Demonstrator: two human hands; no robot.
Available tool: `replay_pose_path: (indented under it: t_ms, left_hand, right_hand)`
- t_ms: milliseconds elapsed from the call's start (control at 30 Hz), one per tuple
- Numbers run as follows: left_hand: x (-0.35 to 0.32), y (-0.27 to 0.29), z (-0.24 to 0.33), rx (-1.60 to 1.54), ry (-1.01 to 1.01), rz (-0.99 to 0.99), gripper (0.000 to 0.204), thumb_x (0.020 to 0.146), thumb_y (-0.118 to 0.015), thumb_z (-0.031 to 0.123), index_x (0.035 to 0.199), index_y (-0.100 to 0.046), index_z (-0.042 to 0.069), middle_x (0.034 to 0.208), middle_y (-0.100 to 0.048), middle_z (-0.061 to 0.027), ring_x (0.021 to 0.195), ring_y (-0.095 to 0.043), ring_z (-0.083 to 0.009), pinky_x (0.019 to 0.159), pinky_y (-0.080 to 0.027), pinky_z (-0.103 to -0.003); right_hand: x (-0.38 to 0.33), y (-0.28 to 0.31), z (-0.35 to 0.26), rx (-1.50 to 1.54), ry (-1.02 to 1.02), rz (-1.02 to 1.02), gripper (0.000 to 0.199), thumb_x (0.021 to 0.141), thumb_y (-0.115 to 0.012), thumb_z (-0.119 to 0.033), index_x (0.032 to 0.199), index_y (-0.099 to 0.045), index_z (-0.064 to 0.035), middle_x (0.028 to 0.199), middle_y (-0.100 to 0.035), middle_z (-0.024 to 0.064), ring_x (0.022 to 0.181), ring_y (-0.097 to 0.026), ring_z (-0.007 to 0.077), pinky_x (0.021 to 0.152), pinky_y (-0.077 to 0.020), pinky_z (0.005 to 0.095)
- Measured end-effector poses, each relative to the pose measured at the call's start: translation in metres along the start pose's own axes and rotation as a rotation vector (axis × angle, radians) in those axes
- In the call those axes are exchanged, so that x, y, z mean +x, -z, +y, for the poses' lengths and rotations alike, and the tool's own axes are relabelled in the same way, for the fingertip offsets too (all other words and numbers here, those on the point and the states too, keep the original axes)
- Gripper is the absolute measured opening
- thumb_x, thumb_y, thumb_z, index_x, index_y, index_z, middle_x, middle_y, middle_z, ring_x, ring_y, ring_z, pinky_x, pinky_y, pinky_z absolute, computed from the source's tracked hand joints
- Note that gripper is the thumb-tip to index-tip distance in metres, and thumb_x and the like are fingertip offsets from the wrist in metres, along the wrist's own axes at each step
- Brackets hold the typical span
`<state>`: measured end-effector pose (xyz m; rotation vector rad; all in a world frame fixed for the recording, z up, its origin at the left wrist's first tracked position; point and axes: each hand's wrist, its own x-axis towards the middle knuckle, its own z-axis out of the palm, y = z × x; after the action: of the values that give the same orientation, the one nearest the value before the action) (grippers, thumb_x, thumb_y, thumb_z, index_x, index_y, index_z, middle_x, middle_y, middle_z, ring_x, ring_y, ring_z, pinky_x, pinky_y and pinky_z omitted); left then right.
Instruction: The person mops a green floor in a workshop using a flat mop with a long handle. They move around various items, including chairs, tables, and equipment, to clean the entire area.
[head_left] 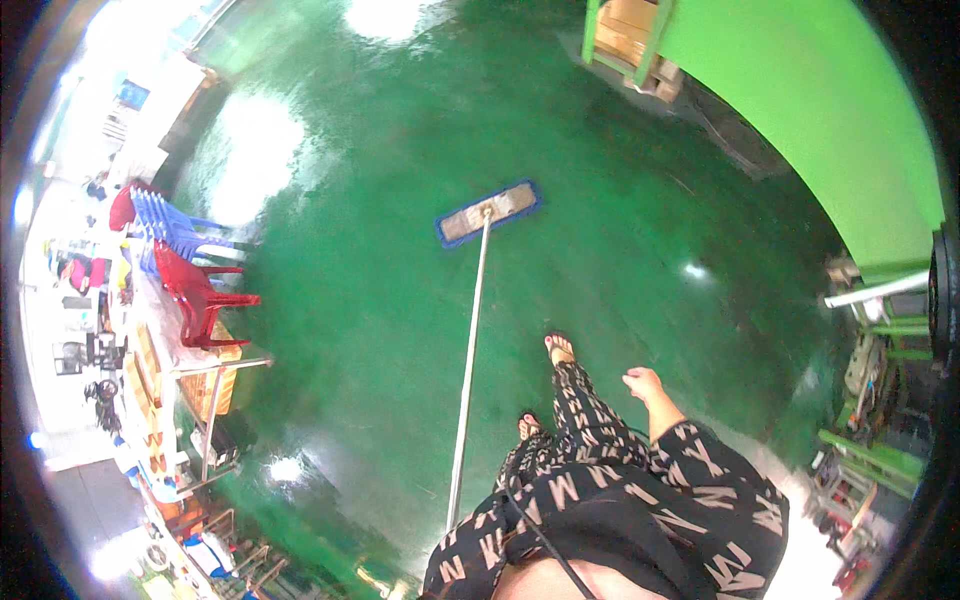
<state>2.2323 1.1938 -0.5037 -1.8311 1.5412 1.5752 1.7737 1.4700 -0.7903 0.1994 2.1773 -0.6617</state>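
Glossy green floor point(620, 230), wet sheen over most of it | flat mop point(488, 212) well ahead of grips, pole slanting back leftward | left grip hidden, cannot tell | right hand point(642, 383) empty, loosely curled.

The right hand point(642, 382) hangs free at the person's side, fingers loosely curled and holding nothing, its forearm bare below a patterned sleeve. The left hand is hidden from view.

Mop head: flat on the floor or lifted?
Flat on the floor. The mop head lies pad-down on the green floor, its handle slanting back toward the person.
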Motion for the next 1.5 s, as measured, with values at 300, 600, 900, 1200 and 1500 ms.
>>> replay_pose_path:
  t_ms: [300,600,900,1200,1500]
  left_hand:
    - [0.255,-0.064,0.319,-0.229,-0.295,-0.067,0.069,0.084,-0.065,0.018,0.143,-0.030,0.010,0.060,-0.050,-0.0001,0.040,-0.040,-0.0087,0.033,-0.031,-0.025]
    - [0.286,-0.171,0.473,0.233,-0.695,0.008,0.020,0.085,-0.058,0.021,0.089,-0.052,0.002,0.053,-0.050,-0.0077,0.035,-0.048,-0.0185,0.036,-0.040,-0.035]
    - [0.121,0.022,0.018,0.140,-0.488,0.004,0.049,0.084,-0.061,0.016,0.131,-0.051,0.008,0.067,-0.050,0.0032,0.051,-0.040,-0.0057,0.044,-0.034,-0.024]
    - [-0.331,0.208,-0.149,0.137,0.124,0.255,0.027,0.073,-0.069,0.008,0.098,-0.065,-0.001,0.055,-0.051,0.0014,0.043,-0.043,-0.0048,0.038,-0.029,-0.021]
    - [-0.476,0.158,-0.128,0.456,0.279,0.589,0.040,0.080,-0.069,0.005,0.119,-0.060,-0.001,0.100,-0.069,-0.0123,0.088,-0.064,-0.0147,0.076,-0.051,-0.028]
  right_hand:
    - [0.028,0.129,-0.108,0.213,0.162,0.243,0.053,0.084,-0.066,-0.019,0.132,-0.048,-0.0088,0.088,-0.067,0.0091,0.078,-0.063,0.0157,0.074,-0.0493,0.0305]
    - [-0.018,0.128,-0.028,0.163,0.110,0.270,0.052,0.081,-0.068,-0.024,0.128,-0.052,-0.0100,0.094,-0.068,0.0117,0.086,-0.064,0.0200,0.080,-0.0485,0.0325]
    - [-0.132,-0.053,-0.089,-0.171,0.731,-0.104,0.062,0.074,-0.071,-0.027,0.130,-0.049,-0.0111,0.116,-0.061,0.0200,0.106,-0.059,0.0320,0.091,-0.0472,0.0415]
    - [-0.375,-0.281,-0.100,-0.647,1.476,-0.358,0.079,0.063,-0.079,-0.034,0.130,-0.044,-0.0163,0.134,-0.044,0.0174,0.125,-0.042,0.0311,0.100,-0.0364,0.0477]
    - [-0.399,-0.316,-0.068,-0.835,1.537,-0.666,0.009,0.077,-0.060,-0.026,0.072,-0.060,-0.0190,0.076,-0.064,0.0044,0.083,-0.064,0.0214,0.075,-0.0456,0.0380]
